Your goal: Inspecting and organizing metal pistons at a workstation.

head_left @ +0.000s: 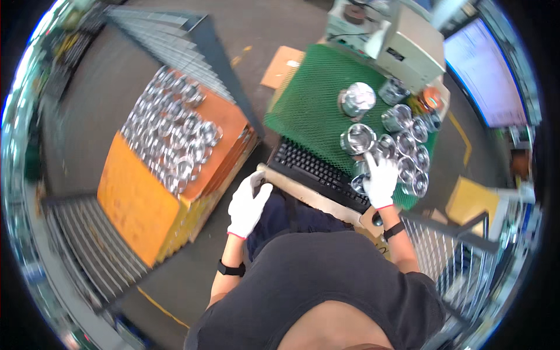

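Observation:
Both my hands wear white gloves. My left hand (248, 205) is at the near edge of the worktable, thumb and fingers apart, with nothing in it. Over the right side of the green mesh mat (315, 87), my right hand (382, 179) reaches in among shiny metal cups, its fingers stretched and apart. Its fingertips meet the near side of one metal cup (385, 146); no firm grip shows. Left of that stands an open metal cup (357, 140), and farther back a larger metal piece (357, 99). Several more cups (406, 143) crowd to the right.
A black keyboard (318, 172) lies along the mat's near edge, with a dark mouse (377, 219) by my right wrist. A beige machine (408, 46) stands at the back, a monitor (487, 73) to its right. Leftward, an orange-topped stack (219, 157) bears many metal rings (169, 128).

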